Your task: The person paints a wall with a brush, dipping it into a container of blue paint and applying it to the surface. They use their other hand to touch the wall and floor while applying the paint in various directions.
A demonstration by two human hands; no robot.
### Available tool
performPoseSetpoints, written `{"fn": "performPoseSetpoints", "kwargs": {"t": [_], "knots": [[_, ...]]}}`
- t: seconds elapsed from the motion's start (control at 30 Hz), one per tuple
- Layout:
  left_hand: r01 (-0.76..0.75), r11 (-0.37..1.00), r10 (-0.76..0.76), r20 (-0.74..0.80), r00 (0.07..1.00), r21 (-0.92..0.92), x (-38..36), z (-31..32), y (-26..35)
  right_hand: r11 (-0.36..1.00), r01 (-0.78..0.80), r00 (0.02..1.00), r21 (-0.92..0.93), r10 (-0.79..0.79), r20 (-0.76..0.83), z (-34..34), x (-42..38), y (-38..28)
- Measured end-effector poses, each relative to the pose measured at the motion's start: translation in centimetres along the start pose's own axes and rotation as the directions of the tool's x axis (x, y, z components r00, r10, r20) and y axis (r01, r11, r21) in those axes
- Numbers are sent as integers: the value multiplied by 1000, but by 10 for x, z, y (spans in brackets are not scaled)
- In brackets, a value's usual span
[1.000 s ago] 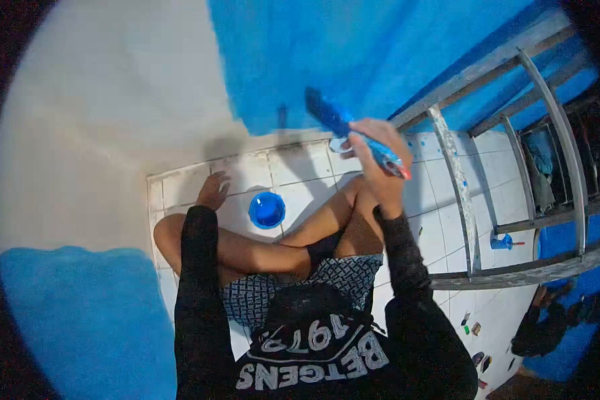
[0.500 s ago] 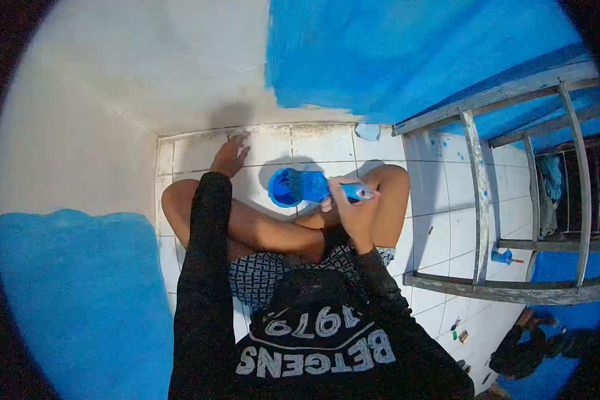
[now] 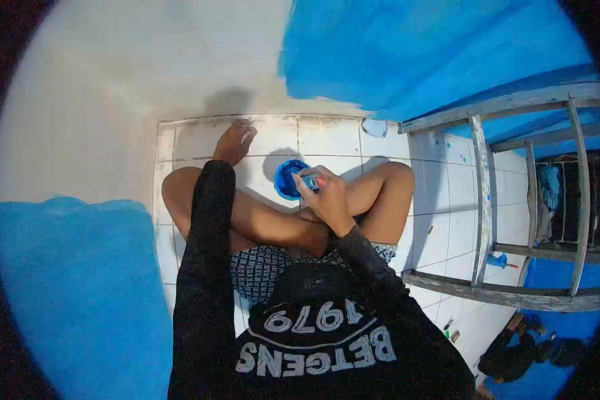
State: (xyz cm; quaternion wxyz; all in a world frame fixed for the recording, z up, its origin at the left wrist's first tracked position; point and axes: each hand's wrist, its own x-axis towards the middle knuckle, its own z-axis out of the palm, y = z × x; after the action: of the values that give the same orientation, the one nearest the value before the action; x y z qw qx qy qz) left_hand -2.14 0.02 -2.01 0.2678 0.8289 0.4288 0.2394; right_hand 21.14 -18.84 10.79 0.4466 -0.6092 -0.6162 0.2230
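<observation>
My right hand is closed round the handle of a paintbrush. The brush stands steeply over a small round tub of blue paint; my fingers hide most of it, and its bristles are down at the tub's mouth. The tub is on the white tiled floor, in front of my crossed legs. My left hand is held out near the foot of the wall, its fingers loosely bent and apart, with nothing clearly seen in them.
The wall ahead is partly bare and partly blue. More blue covers the left wall. A wooden ladder stands at right, with another blue container and brush beyond it. Another person sits at lower right.
The brush has gone from lying across the tub to standing upright in its mouth. My right hand has moved left over the tub. My left hand has shifted little.
</observation>
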Motion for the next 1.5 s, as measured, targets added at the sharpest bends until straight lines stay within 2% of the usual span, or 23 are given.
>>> {"fn": "performPoseSetpoints", "kwargs": {"t": [0.1, 0.17, 0.23, 0.3, 0.37, 0.43, 0.47, 0.57, 0.6, 0.67, 0.83, 0.9, 1.03, 1.1, 1.13, 1.23, 1.3, 1.33, 1.4, 1.43, 1.47, 1.5], "knots": [[9, 999, -8, -7, 1000, 43, 1, 9, -8, 993, 64, 998, -98, -65, -9, 2, 2, 2], [-50, 996, 61, -148, 987, 79, -1, 23, -23, 987, 89, 996, -132, -89, 1, 5, 3, 7], [-19, 997, 27, -126, 992, 69, -3, 10, -1, 996, 49, 999, -79, -48, 7, 10, 1, 13], [13, 998, -7, -103, 995, 60, -4, 3, 7, 995, 23, 1000, -102, -21, 22, 6, 1, 9], [-63, 998, 64, -99, 993, 16, -3, 5, 0, 992, -2, 999, -125, 6, 35, -3, 1, -2], [-55, 997, 60, -96, 994, 57, -3, 7, -3, 941, -324, 946, 102, 321, 40, -12, -1, -14], [-51, 994, 60, -93, 994, 97, -3, 9, -4, 940, -326, 945, 102, 323, 43, -16, -3, -13], [-73, 995, 79, -100, 992, 66, -3, 5, 3, 902, -246, 941, 356, 311, -136, -29, -3, -22], [-73, 995, 79, -100, 992, 64, -2, 8, 1, 902, -247, 940, 354, 312, -137, -35, -1, -26], [-60, 996, 64, -62, 996, 66, 1, 12, -4, 958, -269, 940, 104, 284, -191, -47, 1, -27], [-77, 997, 79, -53, 996, 32, -3, 11, -8, 927, -354, 928, 128, 365, -80, -54, 1, -20], [-75, 996, 77, -66, 995, 39, -5, 9, -4, 981, -183, 977, -61, 174, -125, -55, 4, -21], [-88, 994, 93, -77, 993, 64, -5, 9, -5, 991, -126, 982, -36, 120, -146, -55, 7, -15], [-100, 993, 105, -74, 992, 60, -6, 9, -7, 982, -11, 980, -188, -27, -200, -55, 6, -8], [-98, 993, 103, -73, 992, 66, -6, 9, -7, 982, -12, 979, -189, -27, -203, -56, 6, -9], [-65, 997, 68, -74, 995, 45, -8, 13, -11, 994, -63, 965, -90, 38, -258, -61, 6, -15], [-38, 999, 39, -76, 996, 21, -7, 14, -12, 986, -143, 953, 86, 161, -255, -63, 9, -18], [-48, 998, 51, -75, 996, 34, -7, 13, -11, 986, -142, 953, 87, 159, -256, -65, 9, -21], [-60, 997, 63, -78, 995, 49, -5, 14, -15, 972, -147, 972, 181, 176, -157, -69, 10, -30], [-106, 994, 107, -97, 990, 19, -5, 17, -19, 973, -145, 972, 181, 174, -157, -73, 12, -33], [-152, 988, 150, -116, 982, -10, -6, 19, -23, 998, -56, 998, 9, 56, 11, -81, 14, -34], [-152, 988, 150, -117, 982, -9, -5, 17, -21, 987, 63, 980, -146, -34, 196, -87, 15, -33]]}}
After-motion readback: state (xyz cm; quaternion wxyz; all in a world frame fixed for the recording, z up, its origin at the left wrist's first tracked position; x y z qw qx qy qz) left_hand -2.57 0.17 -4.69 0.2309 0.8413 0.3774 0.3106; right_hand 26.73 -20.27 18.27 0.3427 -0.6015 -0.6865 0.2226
